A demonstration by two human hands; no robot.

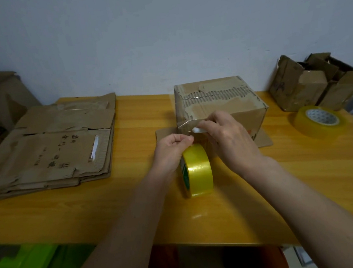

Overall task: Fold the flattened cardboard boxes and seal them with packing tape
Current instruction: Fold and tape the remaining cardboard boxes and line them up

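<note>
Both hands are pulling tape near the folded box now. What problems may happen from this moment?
1. The clear strip of tape, pinched between the left hand and the right hand, may fold and stick to itself.
2. The yellow tape roll stands on its edge near the table front, so it might roll off if released.
3. The folded box has a torn top, so new tape may grip badly there.

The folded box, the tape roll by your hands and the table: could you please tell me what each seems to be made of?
The folded box: matte brown corrugated cardboard, its fluting exposed where the top layer is torn. The tape roll: glossy, translucent yellowish plastic film, judging by its sharp highlights. The table: orange-yellow wood or wood-look laminate, smooth with a slight sheen; the grain could be printed.
</note>
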